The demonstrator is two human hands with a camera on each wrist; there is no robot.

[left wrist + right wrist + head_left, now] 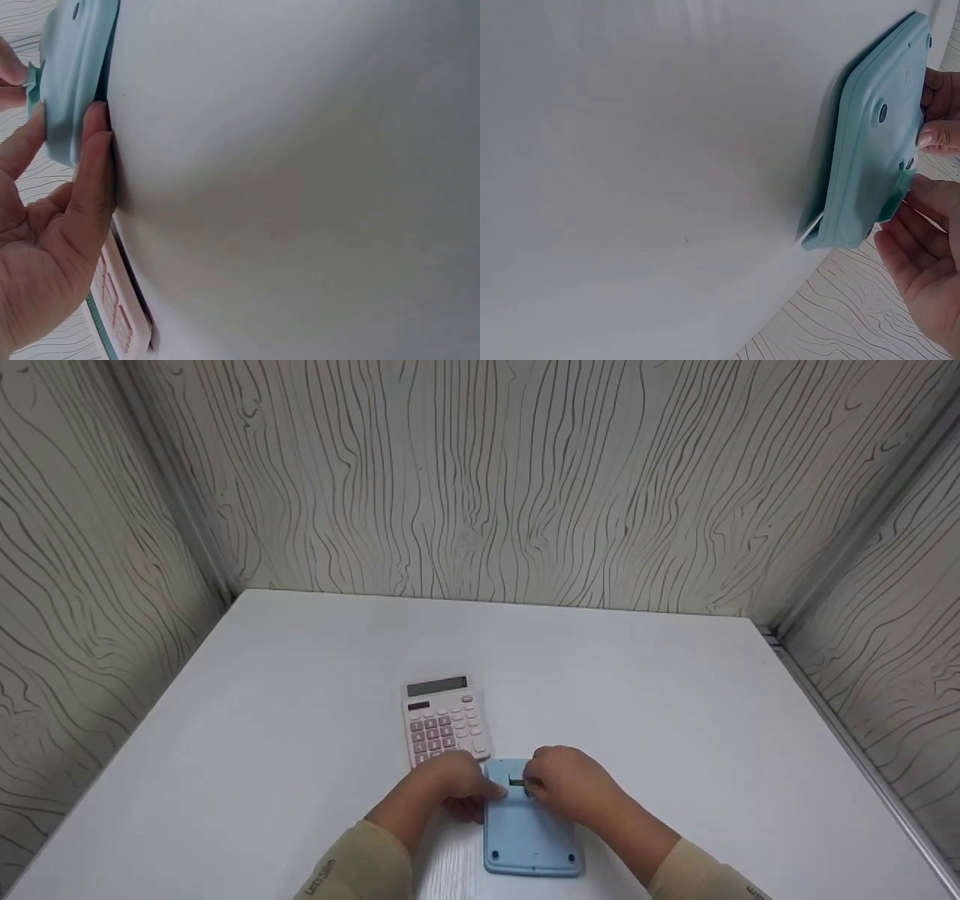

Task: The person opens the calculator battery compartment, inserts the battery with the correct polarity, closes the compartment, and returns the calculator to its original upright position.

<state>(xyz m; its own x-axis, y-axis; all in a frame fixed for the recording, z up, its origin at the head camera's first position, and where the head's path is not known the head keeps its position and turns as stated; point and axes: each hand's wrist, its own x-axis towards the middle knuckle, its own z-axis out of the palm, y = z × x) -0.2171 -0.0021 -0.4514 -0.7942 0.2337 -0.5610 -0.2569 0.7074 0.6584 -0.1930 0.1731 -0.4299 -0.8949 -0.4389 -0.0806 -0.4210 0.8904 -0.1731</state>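
A light-blue calculator (531, 836) lies face down on the table, its back with small round feet turned up. My left hand (454, 780) grips its left edge, thumb on the back and fingers at the side and underneath. Near the upper end of the back is a small battery opening (516, 782). Over it, my right hand (571, 784) pinches a small blue-green battery cover (897, 197), seen tilted up from the back in the right wrist view. The fingers partly hide the opening, so what lies inside is unclear.
A pink calculator (442, 720) lies face up just beyond my left hand, its lower keys partly covered by that hand. The white table (637, 682) is bounded by wood-grain patterned panels (465, 480) at the back and on both sides.
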